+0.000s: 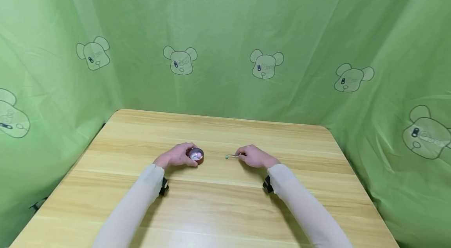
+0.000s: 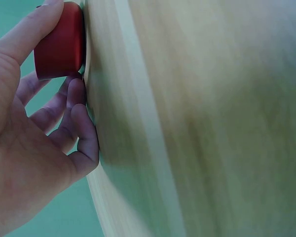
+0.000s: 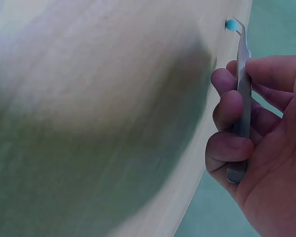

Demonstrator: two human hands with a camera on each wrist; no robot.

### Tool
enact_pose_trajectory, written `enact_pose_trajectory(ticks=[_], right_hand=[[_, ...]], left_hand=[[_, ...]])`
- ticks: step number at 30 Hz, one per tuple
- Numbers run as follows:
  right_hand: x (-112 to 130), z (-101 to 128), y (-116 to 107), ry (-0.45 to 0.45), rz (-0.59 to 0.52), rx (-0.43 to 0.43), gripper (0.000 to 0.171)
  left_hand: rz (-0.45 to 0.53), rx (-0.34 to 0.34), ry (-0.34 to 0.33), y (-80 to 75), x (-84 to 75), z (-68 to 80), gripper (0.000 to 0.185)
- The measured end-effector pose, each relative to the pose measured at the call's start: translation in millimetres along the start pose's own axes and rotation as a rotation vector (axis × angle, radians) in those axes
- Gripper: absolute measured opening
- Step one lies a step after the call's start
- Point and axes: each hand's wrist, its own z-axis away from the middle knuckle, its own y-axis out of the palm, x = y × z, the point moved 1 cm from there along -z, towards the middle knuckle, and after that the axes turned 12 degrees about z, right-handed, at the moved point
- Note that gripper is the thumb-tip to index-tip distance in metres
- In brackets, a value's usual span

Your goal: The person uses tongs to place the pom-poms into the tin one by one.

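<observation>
A small round red dish (image 1: 197, 155) with pale pink and white bits inside sits on the wooden table (image 1: 218, 197). My left hand (image 1: 176, 157) grips its side; in the left wrist view the thumb and fingers curl round the red dish (image 2: 60, 43). My right hand (image 1: 254, 157) pinches metal tweezers (image 1: 233, 156) pointing left. The tweezers (image 3: 242, 94) hold a tiny teal bead (image 3: 231, 24) at their tip, just above the table. The bead (image 1: 227, 157) lies a short way right of the dish.
A green curtain (image 1: 225, 36) printed with bear heads surrounds the table on three sides. The table's rounded far corners and right edge (image 1: 356, 177) are near the cloth. Both forearms wear pale sleeves with black wrist mounts.
</observation>
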Motion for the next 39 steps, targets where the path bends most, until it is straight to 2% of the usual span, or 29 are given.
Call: enact_pose_trajectory(ticks=[18, 27, 39], right_hand=[[0.7, 2.7, 1.2, -0.014, -0.010, -0.006, 0.019], [-1.1, 2.0, 2.8, -0.013, -0.005, -0.009, 0.019], [-1.4, 2.8, 0.5, -0.087, 0.024, -0.031, 0.020]], left_hand=[[0.033, -0.002, -0.021, 0.9, -0.7, 0.6, 0.053], [0.035, 0.004, -0.004, 0.3, -0.9, 0.8, 0.053], [0.031, 0.002, 0.001, 0.0, -0.6, 0.8, 0.053]])
